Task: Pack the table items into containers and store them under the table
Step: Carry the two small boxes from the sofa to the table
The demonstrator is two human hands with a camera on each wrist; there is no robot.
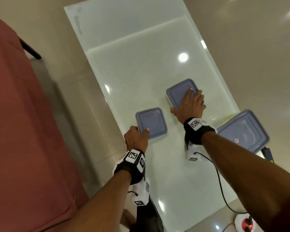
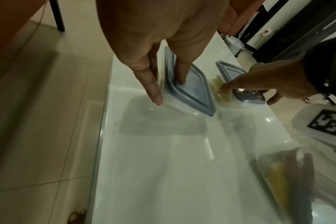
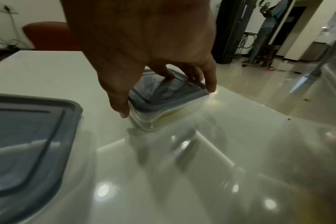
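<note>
Your left hand (image 1: 136, 137) sits at the near-left corner of the left box (image 1: 151, 122), which stands on the bench (image 1: 141, 64) close to its left edge. In the left wrist view the thumb lies flat on the blue lid while a finger (image 2: 153, 92) runs down the clear side wall, so the fingers are spread over that corner and clamp it between lid and wall. The box lies directly ahead of the palm, on the far side of it. To the right and farther off stands the middle box (image 1: 181, 92), well apart from the first. Your right hand (image 1: 190, 104) covers its near-right part: one finger presses the lid, the others hook over the right rim, and the thumb (image 3: 119, 104) reaches down the near-left wall, so this hand straddles the box from above with fingers spread wide. Something yellow shows through its clear wall. Each box is roughly square, so neither has a long axis to mind, and each hand is plainly the nearer one to its own box. Both lids look seated, so I judge the next move to be a lift straight up off the bench, then down beneath it. Farthest right, the big box (image 1: 243, 129) overhangs the bench edge beside your right forearm, untouched.
</note>
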